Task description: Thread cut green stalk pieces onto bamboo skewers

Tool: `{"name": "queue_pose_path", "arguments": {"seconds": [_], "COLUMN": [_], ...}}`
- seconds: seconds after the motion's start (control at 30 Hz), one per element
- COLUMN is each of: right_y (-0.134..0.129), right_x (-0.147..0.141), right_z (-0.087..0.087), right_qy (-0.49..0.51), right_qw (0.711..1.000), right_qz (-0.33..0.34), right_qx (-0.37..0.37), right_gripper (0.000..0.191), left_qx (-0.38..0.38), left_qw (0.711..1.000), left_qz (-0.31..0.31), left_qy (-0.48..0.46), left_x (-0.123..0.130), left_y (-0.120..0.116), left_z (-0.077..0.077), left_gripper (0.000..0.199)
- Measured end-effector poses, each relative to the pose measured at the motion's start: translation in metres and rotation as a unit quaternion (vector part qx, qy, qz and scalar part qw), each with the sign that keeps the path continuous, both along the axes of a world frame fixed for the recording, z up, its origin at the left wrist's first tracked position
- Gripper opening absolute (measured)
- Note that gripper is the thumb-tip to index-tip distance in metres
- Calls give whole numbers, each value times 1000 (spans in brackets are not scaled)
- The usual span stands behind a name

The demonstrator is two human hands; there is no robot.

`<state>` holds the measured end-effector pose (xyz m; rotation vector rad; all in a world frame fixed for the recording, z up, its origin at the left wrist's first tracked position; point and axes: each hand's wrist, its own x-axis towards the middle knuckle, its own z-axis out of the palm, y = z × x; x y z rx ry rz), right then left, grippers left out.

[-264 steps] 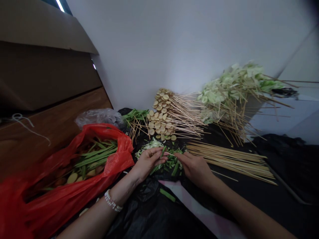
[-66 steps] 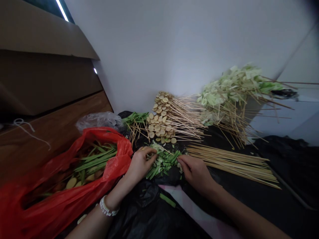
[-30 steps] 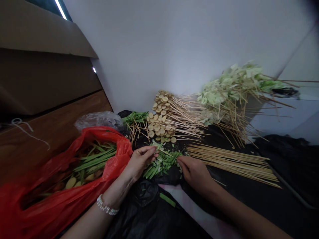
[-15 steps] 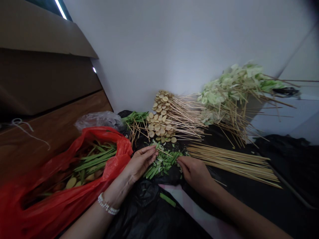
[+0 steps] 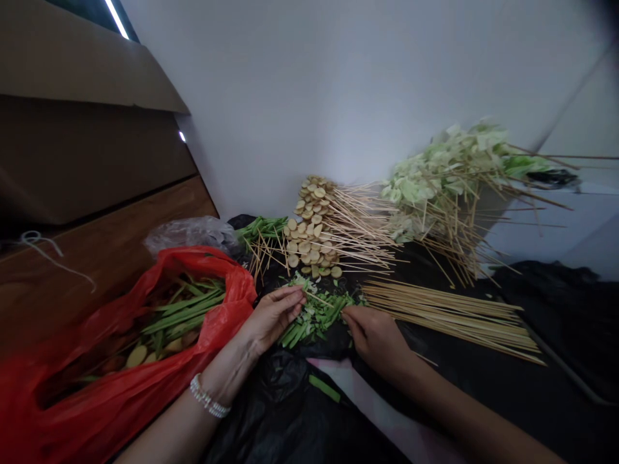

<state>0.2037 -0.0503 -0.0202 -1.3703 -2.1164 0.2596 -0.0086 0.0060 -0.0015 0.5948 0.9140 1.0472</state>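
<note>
My left hand point(image 5: 279, 314), wearing a beaded bracelet, pinches at the tip of a thin bamboo skewer point(image 5: 319, 298). A green bean piece showed in that pinch just before; now the fingers mostly hide it. The skewer's other end disappears into the closed fingers of my right hand point(image 5: 371, 334). Beneath and between both hands lies a heap of cut green bean pieces point(image 5: 314, 319), mixed with pale chopped bits. One loose bean piece point(image 5: 324, 388) rests nearer me on black plastic point(image 5: 278, 412).
A red plastic bag point(image 5: 227, 322) with beans and potato slices stands at left. Skewered potato slices point(image 5: 309, 238) lie behind the heap, skewered cabbage leaves point(image 5: 435, 167) at back right. Bare bamboo skewers point(image 5: 454, 319) spread to the right. A white wall point(image 5: 290, 96) rises behind.
The green bean piece that stuck up from my left fingertips is now mostly out of sight, and the skewer's tip meets those fingers. Both hands stay nearly in place.
</note>
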Motion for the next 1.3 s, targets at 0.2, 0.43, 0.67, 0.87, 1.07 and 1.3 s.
{"name": "queue_pose_path", "arguments": {"seconds": [0.2,0.43,0.67,0.87,1.07,1.3], "right_y": [-1,-5,-2,8,9,9], "right_x": [1,-7,-5,11,12,12], "right_z": [-2,1,7,9,5,3], "right_qy": [6,11,32,55,47,47], "right_qw": [1000,999,999,997,998,998], "right_qz": [6,32,36,-22,-19,-10], "right_qx": [4,-12,5,52,43,41], "right_gripper": [27,27,27,25,25,24], "left_qx": [-10,-2,102,221,401,443], "left_qw": [1000,996,985,944,763,659], "left_qz": [-24,-84,-78,46,-13,-50], "left_qy": [2,38,116,242,507,606], "left_x": [-2,8,13,-7,-12,-15], "left_y": [1,-10,-15,5,6,8], "left_z": [-1,-4,-4,-3,-16,-24], "left_gripper": [16,24,30,42,20,21]}}
